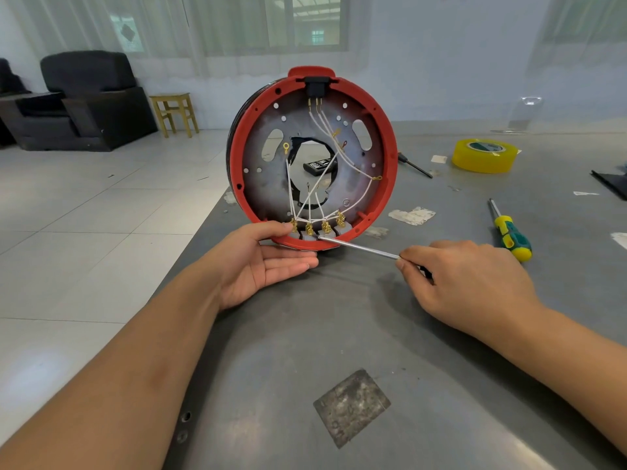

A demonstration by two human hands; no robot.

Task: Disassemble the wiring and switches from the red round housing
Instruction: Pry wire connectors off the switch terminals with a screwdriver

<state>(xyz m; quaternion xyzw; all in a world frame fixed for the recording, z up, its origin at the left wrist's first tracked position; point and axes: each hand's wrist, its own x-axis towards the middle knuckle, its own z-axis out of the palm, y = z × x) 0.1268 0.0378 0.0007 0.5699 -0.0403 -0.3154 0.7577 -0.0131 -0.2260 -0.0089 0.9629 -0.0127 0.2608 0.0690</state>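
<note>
Housing [390, 157] stands upright, four switches [317, 232] inside; left hand [268, 256] grips its rim, right hand [464, 279] pinches one screwdriver [359, 247], seemingly touching a switch.

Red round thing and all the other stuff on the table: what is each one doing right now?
Red housing: standing on edge, open side facing the camera.
White wires: still joined to the switches.
Switches: still seated at the bottom rim.
Left hand: holding the housing's bottom edge.
Right hand: gripping a metal rod, tip at the switches.
Screwdriver: lying untouched.
Yellow tape: lying flat.
</note>
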